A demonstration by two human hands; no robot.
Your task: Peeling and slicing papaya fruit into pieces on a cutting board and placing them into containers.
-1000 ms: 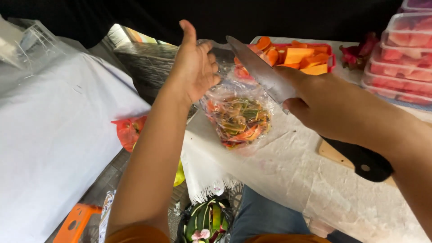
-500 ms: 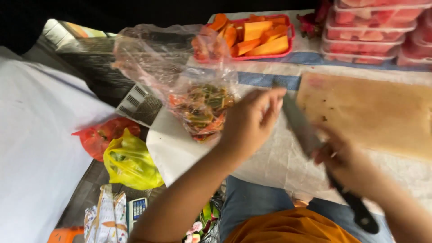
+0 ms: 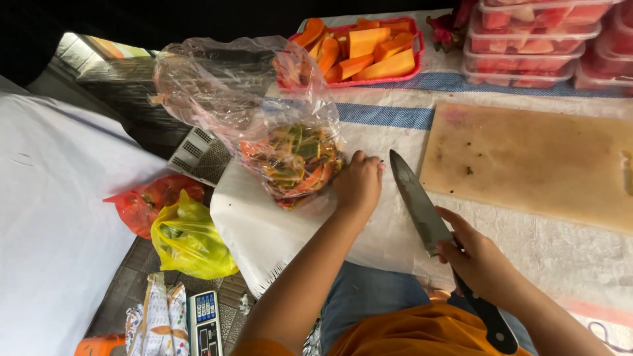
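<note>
My left hand (image 3: 359,183) rests fingers-down on the white table cover, touching the right side of a clear plastic bag (image 3: 264,118) that holds green and orange fruit peelings. My right hand (image 3: 476,260) grips a large kitchen knife (image 3: 419,207) by its black handle, blade pointing up and left, just right of the left hand. A bare wooden cutting board (image 3: 534,161) lies to the right of the blade.
A pink tray (image 3: 395,79) of orange fruit slices sits at the back, with stacked clear tubs (image 3: 534,33) of red fruit beside it. Below the table edge lie a red bag (image 3: 148,201), a yellow bag (image 3: 188,240) and a small scale (image 3: 206,323).
My left hand came down from above the bag to its right side on the table. The knife swung from over the tray to low beside that hand.
</note>
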